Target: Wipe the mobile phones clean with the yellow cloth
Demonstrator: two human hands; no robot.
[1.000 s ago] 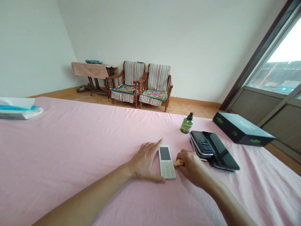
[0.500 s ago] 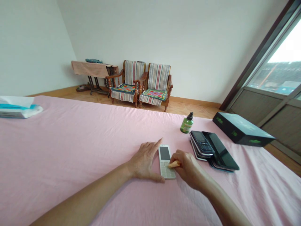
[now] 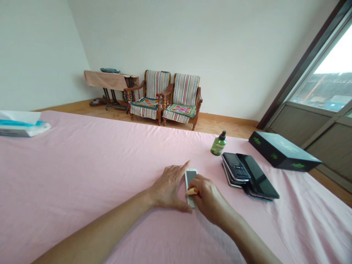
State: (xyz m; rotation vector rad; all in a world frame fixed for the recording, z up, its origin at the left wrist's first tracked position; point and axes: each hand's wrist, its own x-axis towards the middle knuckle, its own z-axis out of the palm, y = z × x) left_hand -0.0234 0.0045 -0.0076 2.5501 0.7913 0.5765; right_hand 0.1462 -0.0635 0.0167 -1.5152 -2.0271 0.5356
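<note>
- The left hand (image 3: 167, 189) lies open and flat on the pink bedsheet (image 3: 82, 165), its fingers just beside the white keypad phone (image 3: 191, 176).
- The right hand (image 3: 209, 196) is closed, pinching a small orange wedge (image 3: 191, 191) (too small to tell its material) over the phone's lower half.
- The phone lies flat between both hands.
- Off to the right and farther away sit stacked mobile phones (image 3: 236, 167), a green spray bottle (image 3: 218, 145) and a black box (image 3: 283, 151).

A white phone (image 3: 190, 176) is laid flat on a pink sheet (image 3: 82, 165), with its long side pointing away and most of its face hidden by the right hand (image 3: 209, 198). A small orange pad (image 3: 191, 191) is pinched in that hand, over the phone's face. The phone's left edge is bordered by the spread left hand (image 3: 168, 189), just beside or touching it.
</note>
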